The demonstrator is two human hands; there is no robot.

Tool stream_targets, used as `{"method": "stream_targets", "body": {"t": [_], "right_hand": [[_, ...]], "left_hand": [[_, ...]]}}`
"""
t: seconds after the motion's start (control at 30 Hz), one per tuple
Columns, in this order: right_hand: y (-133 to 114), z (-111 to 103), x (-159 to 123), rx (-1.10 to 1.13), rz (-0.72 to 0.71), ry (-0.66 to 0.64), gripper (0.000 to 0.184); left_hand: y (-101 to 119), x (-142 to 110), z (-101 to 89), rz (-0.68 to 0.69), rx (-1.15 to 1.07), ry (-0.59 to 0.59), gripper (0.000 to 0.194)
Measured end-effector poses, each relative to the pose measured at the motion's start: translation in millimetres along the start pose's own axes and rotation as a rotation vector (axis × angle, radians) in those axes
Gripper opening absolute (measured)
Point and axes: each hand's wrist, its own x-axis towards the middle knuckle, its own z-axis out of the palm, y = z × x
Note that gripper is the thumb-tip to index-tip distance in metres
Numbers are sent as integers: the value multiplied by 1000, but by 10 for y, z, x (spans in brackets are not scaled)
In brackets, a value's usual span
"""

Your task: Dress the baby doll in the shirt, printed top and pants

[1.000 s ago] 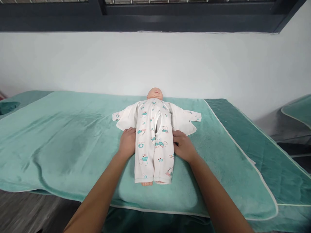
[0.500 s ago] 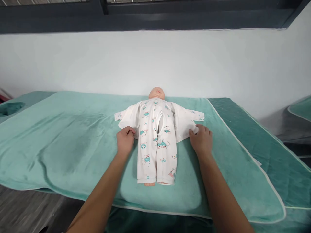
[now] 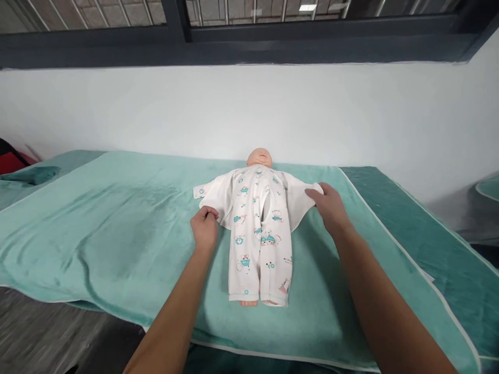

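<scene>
A baby doll (image 3: pixel 260 157) lies on its back with its head toward the wall, dressed in white printed trousers (image 3: pixel 245 249) that reach up over its chest. Beneath them a white baby shirt (image 3: pixel 298 200) is spread open to both sides, its sleeves stretched outward. My left hand (image 3: pixel 205 223) pinches the lower edge of the shirt's left panel beside the doll's waist. My right hand (image 3: pixel 329 205) grips the outer corner of the right panel, lifted off the bed and covering most of that sleeve. The doll's toes show below the trouser hems.
A light green blanket (image 3: pixel 128 223) with white edging covers the bed, wrinkled on the left. Darker green bedding (image 3: pixel 390 208) lies on the right. Behind stands a white wall (image 3: pixel 234 109) under a dark window frame (image 3: pixel 249 49). A red and black item (image 3: pixel 11 158) sits far left.
My right hand has raised the right shirt panel and moved it up and outward, over the sleeve. My left hand keeps its hold at the left panel. The camera view has tilted up slightly.
</scene>
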Motion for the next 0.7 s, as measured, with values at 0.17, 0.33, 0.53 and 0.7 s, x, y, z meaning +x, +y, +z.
{"method": "stream_targets", "body": {"t": [0.17,0.33,0.53,0.7], "right_hand": [[-623,18,-279,7,-401,-667,18],[-700,106,-170,90,-353,-648,29],[-500,650,160,139,-296,-144,36],[-342,905,64,-13,-306,-227,58]], "left_hand": [[7,-3,6,23,31,-26,16],[17,-9,10,19,52,-41,17],[47,-16,12,42,63,-28,17],[25,-9,17,40,65,-33,17]]}}
